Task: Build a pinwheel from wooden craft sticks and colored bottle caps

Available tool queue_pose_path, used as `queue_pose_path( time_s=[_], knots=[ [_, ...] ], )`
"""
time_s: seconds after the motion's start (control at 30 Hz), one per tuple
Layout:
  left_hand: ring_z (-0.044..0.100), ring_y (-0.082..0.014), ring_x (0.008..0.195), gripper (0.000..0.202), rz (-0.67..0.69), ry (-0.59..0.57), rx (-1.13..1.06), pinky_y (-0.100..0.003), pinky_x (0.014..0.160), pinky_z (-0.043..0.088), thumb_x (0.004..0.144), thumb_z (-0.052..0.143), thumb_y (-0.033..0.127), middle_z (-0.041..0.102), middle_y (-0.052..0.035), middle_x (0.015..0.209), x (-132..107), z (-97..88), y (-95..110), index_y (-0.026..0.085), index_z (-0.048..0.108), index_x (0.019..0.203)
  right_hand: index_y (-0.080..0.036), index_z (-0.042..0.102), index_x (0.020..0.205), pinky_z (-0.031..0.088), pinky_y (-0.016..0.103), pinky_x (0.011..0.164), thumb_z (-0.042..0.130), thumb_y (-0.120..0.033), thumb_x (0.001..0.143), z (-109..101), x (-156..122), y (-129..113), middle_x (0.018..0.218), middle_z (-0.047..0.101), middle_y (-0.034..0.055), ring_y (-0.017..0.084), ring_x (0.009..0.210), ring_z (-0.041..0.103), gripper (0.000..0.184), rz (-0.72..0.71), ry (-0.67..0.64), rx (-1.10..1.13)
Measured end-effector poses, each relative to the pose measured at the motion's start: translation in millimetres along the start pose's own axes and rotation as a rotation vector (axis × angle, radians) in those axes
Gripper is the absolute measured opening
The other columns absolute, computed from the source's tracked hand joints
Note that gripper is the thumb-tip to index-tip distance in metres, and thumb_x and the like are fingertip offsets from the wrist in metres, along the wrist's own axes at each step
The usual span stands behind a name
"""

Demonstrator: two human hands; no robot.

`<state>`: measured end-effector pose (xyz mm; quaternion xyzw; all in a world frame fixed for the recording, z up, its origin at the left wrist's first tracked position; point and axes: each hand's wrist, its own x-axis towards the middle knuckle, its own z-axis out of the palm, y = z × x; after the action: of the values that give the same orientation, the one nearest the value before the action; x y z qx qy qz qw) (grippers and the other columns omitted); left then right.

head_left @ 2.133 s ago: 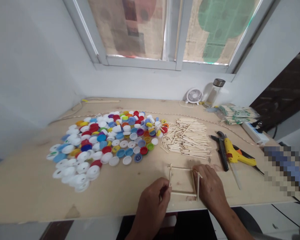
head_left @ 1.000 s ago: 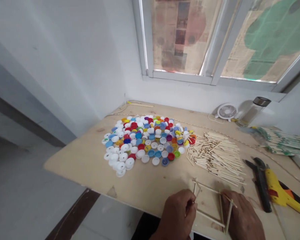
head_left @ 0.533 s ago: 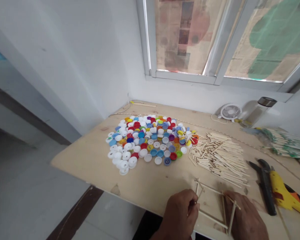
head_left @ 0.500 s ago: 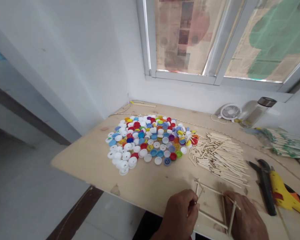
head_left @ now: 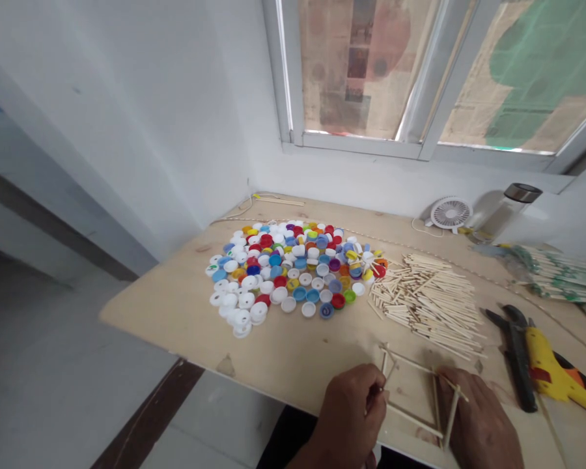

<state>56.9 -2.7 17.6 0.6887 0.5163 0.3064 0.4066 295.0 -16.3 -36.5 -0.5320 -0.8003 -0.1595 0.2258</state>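
Holding a rectangular stick frame [head_left: 415, 419] low over the bench [head_left: 161, 306], near its front edge, between left hand [head_left: 351, 410] and right hand [head_left: 483, 417]. Left fingers pinched closed on the frame's left end, at a thin slanting stick [head_left: 390, 374]. Right fingers bent against the right end; how tightly they close, cannot tell, tips partly hidden behind the sticks.

Versus two seconds ago: view has swung left, more wall and floor showing, bench contents sitting further right. Slanting stick now shows at the frame's left end. Versus half a second ago: hands and frame practically unchanged.

Frame is pale, slim wooden sticks, joined at the corners, open in the middle, with short pieces sticking up at the right end. Beyond it, a loose stick pile [head_left: 434, 306], same pale wood, straight lengths mostly lying alongside each other. Left of that, bottle caps [head_left: 273, 273]: round, ridged plastic, white, blue, red, yellow, some upturned. Right of the frame, a yellow glue gun [head_left: 549, 368], smooth plastic, beside a black-handled tool [head_left: 517, 361]. Further back, a white round fan [head_left: 450, 213], a clear bottle [head_left: 505, 212] with metallic lid, and plastic-wrapped stick packs [head_left: 561, 273]. Bench top is plywood, knotty grain.
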Motion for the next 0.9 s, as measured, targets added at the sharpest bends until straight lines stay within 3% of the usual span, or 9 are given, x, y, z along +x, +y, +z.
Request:
queue_pose_path(
  time_s=[0.23, 0.63, 0.9],
  knots=[
    [0.049, -0.0111, 0.057, 0.012, -0.029, -0.01, -0.002, -0.021, 0.056, 0.033, 0.074, 0.049, 0.011, 0.051, 0.0043, 0.06, -1, -3.1, 2, 0.02, 0.05, 0.066, -0.017, 0.054, 0.101, 0.044, 0.041, 0.075, 0.035, -0.029, 0.097, 0, 0, 0, 0.087, 0.064, 0.0104, 0.025, 0.078, 0.059, 0.024, 0.029, -0.048, -0.015],
    [0.047, -0.0113, 0.056, 0.014, -0.041, -0.023, -0.004, -0.022, 0.055, 0.033, 0.072, 0.048, 0.01, 0.048, 0.0047, 0.057, -1, -7.6, 8, 0.02, 0.048, 0.063, -0.018, 0.057, 0.1, 0.045, 0.038, 0.073, 0.037, -0.032, 0.097, -5, 5, -1, 0.086, 0.066, 0.0098, 0.024, 0.079, 0.061, 0.024, 0.035, -0.011, -0.007],
    [0.046, -0.0116, 0.056, 0.013, -0.03, 0.003, -0.001, -0.022, 0.054, 0.034, 0.078, 0.049, 0.017, 0.047, 0.0048, 0.058, -7, -23.1, -1, 0.02, 0.052, 0.067, -0.018, 0.057, 0.104, 0.049, 0.034, 0.072, 0.043, -0.028, 0.095, -9, 21, -24, 0.088, 0.067, 0.0093, 0.022, 0.08, 0.064, 0.019, 0.065, -0.041, 0.065]
  ],
)
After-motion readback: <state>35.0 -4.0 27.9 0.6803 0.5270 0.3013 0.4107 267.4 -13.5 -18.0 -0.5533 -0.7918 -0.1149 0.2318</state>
